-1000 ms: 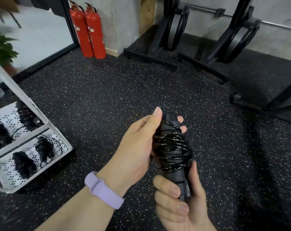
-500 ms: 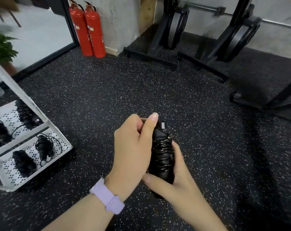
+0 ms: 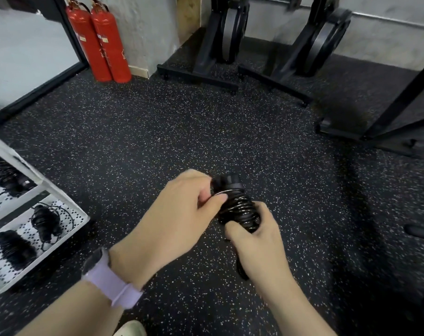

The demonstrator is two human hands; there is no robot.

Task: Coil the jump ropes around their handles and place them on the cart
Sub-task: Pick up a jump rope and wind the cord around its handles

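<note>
Head view: both hands [image 3: 181, 214] [image 3: 259, 243] clamped on coiled jump rope [image 3: 237, 207]; cart [image 3: 67, 229] rim left

The jump rope [image 3: 237, 209] is black, and its glossy cord is wound in many tight loops around the black handles, so it makes one thick bundle. The bundle is tilted, with the upper handle end pointing away and a little to the left. It is held in the air above the speckled floor, well to the right of the cart [image 3: 67, 220]. More coiled black ropes lie on the white perforated shelves of the cart.
</note>
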